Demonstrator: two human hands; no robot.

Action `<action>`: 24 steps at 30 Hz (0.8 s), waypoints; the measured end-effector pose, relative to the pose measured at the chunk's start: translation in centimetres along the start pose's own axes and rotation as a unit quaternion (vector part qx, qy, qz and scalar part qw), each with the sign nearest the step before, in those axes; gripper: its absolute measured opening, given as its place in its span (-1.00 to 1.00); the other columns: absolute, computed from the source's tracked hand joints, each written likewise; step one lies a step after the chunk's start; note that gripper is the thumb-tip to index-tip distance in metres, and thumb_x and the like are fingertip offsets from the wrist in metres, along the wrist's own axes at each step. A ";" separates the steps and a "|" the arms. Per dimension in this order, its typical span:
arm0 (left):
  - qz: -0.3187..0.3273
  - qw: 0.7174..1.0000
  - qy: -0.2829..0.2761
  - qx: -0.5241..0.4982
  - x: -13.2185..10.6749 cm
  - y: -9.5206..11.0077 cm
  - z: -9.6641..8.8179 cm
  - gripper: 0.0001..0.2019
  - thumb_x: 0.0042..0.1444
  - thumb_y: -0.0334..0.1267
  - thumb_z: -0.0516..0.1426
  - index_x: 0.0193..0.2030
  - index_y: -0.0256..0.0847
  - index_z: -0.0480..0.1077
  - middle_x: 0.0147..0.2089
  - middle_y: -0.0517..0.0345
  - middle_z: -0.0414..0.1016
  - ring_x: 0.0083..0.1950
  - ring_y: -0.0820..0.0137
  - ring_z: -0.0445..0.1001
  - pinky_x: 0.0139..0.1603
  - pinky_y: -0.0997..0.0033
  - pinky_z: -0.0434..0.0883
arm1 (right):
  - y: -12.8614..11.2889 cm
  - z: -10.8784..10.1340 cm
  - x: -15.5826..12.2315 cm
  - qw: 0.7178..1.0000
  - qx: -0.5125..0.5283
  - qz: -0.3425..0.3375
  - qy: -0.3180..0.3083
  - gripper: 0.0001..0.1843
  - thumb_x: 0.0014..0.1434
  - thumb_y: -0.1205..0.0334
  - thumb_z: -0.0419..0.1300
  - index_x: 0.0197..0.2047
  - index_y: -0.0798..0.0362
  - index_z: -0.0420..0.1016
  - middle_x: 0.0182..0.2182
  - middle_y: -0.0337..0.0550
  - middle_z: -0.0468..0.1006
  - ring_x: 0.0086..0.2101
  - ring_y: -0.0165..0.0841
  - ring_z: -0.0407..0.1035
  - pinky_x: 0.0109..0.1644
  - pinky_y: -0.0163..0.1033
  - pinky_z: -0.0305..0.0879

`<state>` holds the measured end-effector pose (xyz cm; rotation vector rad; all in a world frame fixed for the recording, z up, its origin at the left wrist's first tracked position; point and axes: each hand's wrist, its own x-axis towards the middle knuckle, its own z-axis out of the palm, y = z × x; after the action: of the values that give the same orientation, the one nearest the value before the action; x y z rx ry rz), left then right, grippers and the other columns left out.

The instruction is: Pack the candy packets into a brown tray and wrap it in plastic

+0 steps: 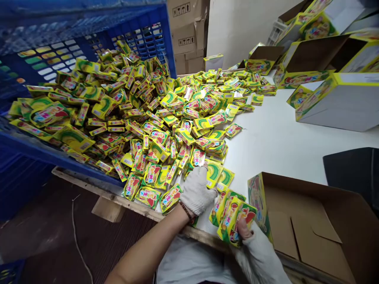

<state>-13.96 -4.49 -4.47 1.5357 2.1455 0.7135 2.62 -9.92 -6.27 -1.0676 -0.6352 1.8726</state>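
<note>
My left hand (197,191), in a white knit glove with bare fingertips, lies on the near edge of a heap of small yellow-green packs (160,136). Its thumb and index finger are apart, beside a yellow pack (213,171); the other fingers are partly hidden. Lower right, my right hand (256,246), also gloved, is closed around several small yellow-green packs (233,219) held side by side, its bare thumb pressing on the front. Colourful lettering and fruit pictures mark the packs. Just right of this hand stands an open cardboard display box (259,197) with a brown inside.
A tipped blue crate (170,43) spills packs onto the white tabletop (266,134) from the left. More open display boxes (334,102) stand at the back right. Stacked cartons (188,35) are behind. A wooden edge (142,211) runs along the table's front; a dark object (352,169) lies right.
</note>
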 end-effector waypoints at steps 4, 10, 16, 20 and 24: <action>0.022 0.950 -0.127 -0.283 -2.5 -1.2 -1.5 -0.65 0.19 -0.14 0.13 0.07 -0.20 0.39 -0.06 0.08 0.53 -0.03 0.26 0.48 0.02 0.31 0.45 | -1.4 1.1 0.6 0.991 0.105 0.078 0.031 -0.21 -0.29 -0.06 0.59 0.05 -0.09 0.57 -0.17 -0.10 0.69 -0.11 -0.08 0.58 0.13 0.03 0.47; 0.129 0.986 -0.014 -0.104 -4.0 -2.0 -4.0 -0.64 0.35 -0.07 -0.02 -0.34 -0.21 0.45 -0.28 0.06 0.46 -0.17 0.27 0.45 -0.06 0.27 0.40 | -1.7 1.5 0.8 0.986 0.113 0.120 0.002 -0.28 -0.33 -0.02 0.61 -0.03 -0.07 0.62 -0.19 -0.09 0.69 -0.08 -0.06 0.57 0.10 -0.01 0.52; 0.026 0.982 0.173 0.067 2.1 -4.2 -5.6 -0.65 0.08 -0.32 0.20 0.04 -0.26 0.48 -0.06 -0.11 0.54 0.05 0.05 0.46 0.17 -0.02 0.35 | -1.6 1.5 -0.1 0.980 0.124 0.153 -0.018 -0.20 -0.42 0.08 0.64 -0.02 -0.02 0.63 -0.21 -0.03 0.70 -0.04 0.00 0.55 0.12 0.04 0.50; 0.022 0.967 0.128 -0.221 2.2 -5.9 -7.8 -0.59 0.13 -0.31 0.13 0.14 -0.22 0.45 0.14 -0.03 0.53 0.17 0.19 0.46 0.25 0.12 0.35 | -1.8 0.1 -0.5 0.976 0.127 0.170 -0.055 -0.46 -0.19 0.05 0.56 -0.10 0.00 0.67 -0.16 0.03 0.69 0.02 0.02 0.51 0.18 0.12 0.43; 0.005 0.890 -0.121 -0.440 -0.3 -6.3 -9.8 -0.60 0.02 -0.10 0.31 -0.02 -0.23 0.57 -0.06 0.01 0.61 -0.02 0.19 0.54 0.05 0.21 0.45 | -2.4 -1.6 -0.4 0.974 0.096 0.183 -0.094 -0.58 -0.14 -0.06 0.50 -0.24 0.00 0.69 -0.21 0.05 0.70 0.02 0.08 0.51 0.18 0.18 0.40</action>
<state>-24.34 -8.12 -0.61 1.0459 1.3071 1.2035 5.09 -9.05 -5.13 -0.9342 -0.3674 2.3229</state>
